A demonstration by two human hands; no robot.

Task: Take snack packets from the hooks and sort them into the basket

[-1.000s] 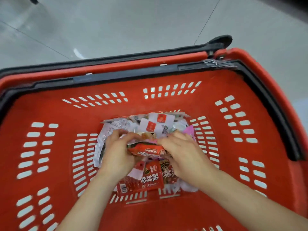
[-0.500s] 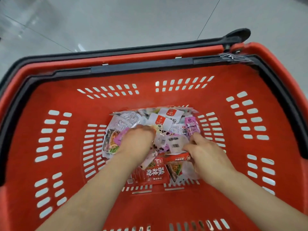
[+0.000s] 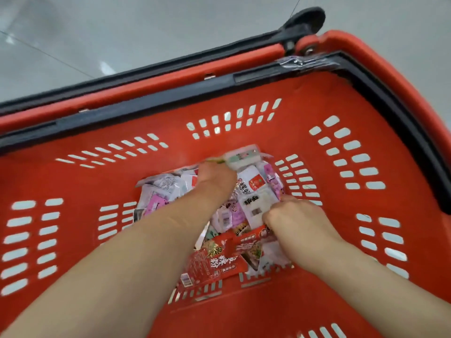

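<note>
- Nearest the camera, against the near wall of the red basket (image 3: 73, 181): red snack packets (image 3: 214, 262) lying flat on the slotted floor, one with a barcode at its near left corner.
- Just beyond and to the right, right hand (image 3: 296, 222) down in the heap, fingers curled; pinches the near right edge of a white packet (image 3: 256, 203) with black print, heel of the hand over the red wrappers.
- Across the middle of the floor, a loose pile of small packets (image 3: 166, 189), white, pink and lilac, overlapping, spread from left of the left forearm to the slots of the right wall.
- Farther in, left hand (image 3: 214, 181) reaching over the pile, back of the hand up, fingertips hidden; grips a pale green and white packet (image 3: 242, 158), blurred, at the far edge of the heap.
- Beyond that, far wall of the basket with rows of slots, then a black rim (image 3: 146, 106) and a folded red-and-black handle (image 3: 170, 79) along the far side, clear tape (image 3: 305, 62) wrapped at the far right corner.
- Farthest off, grey floor (image 3: 122, 25) with thin seam lines.
</note>
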